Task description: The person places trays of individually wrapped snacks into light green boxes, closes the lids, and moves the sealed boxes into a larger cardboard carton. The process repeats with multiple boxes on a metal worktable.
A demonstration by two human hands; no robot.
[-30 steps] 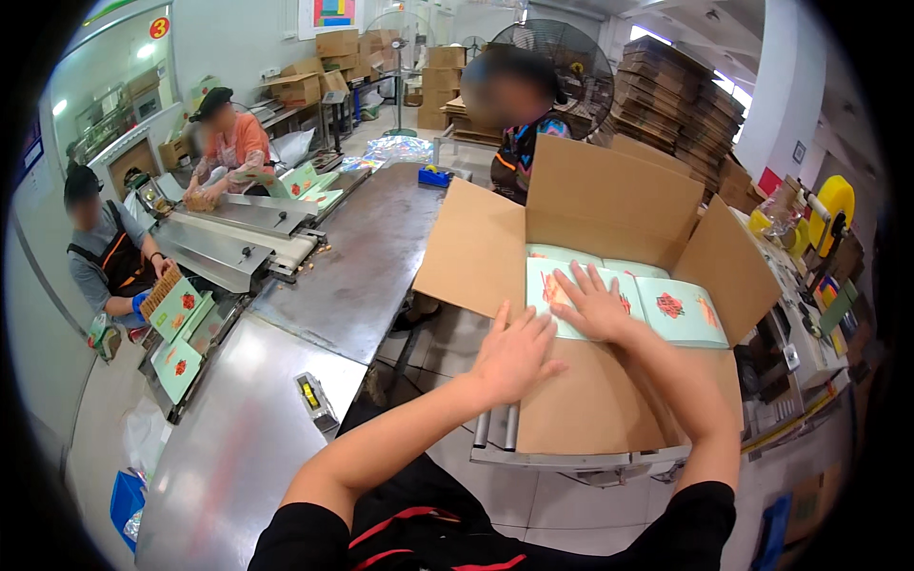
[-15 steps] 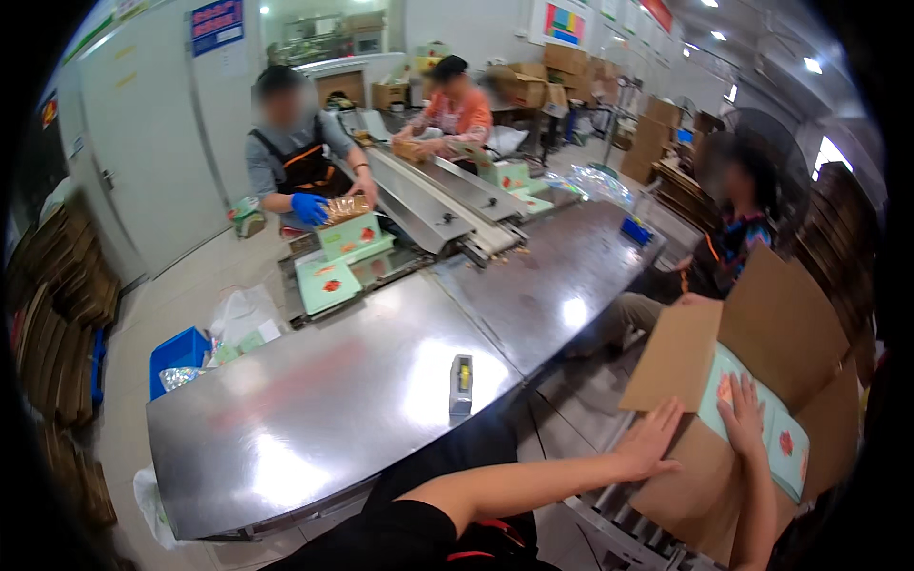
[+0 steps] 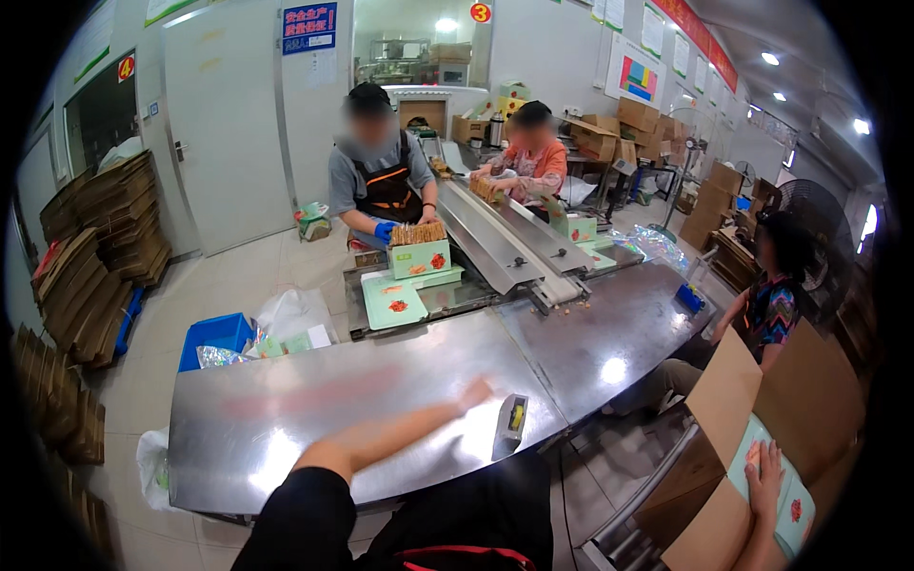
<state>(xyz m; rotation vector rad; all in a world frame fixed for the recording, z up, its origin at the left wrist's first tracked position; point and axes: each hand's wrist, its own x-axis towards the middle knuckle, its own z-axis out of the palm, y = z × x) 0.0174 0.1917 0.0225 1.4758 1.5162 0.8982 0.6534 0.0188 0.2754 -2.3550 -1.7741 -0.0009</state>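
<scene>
My left hand [image 3: 471,391] is over the steel table [image 3: 314,419], blurred by motion, so its fingers do not show clearly. Just to the right of it is a grey tape dispenser [image 3: 511,427] with a yellow roll, which the hand does not appear to touch. At the lower right, my right hand [image 3: 764,482] lies flat with fingers stretched on pale green boxes [image 3: 796,511] printed with a red picture. Those boxes fill an open brown carton [image 3: 721,392], its flaps standing up.
Rollers [image 3: 628,546] run beneath the carton. Across the table, two people work beside a conveyor [image 3: 514,243], one with a filled green box [image 3: 419,259]. Another person sits beyond the carton. A blue bin [image 3: 215,335] and stacked flat cartons [image 3: 114,219] stand left.
My left hand has left the carton's flap and swung left over the table toward the tape dispenser. My right hand stays on the green boxes. The view has shifted.
</scene>
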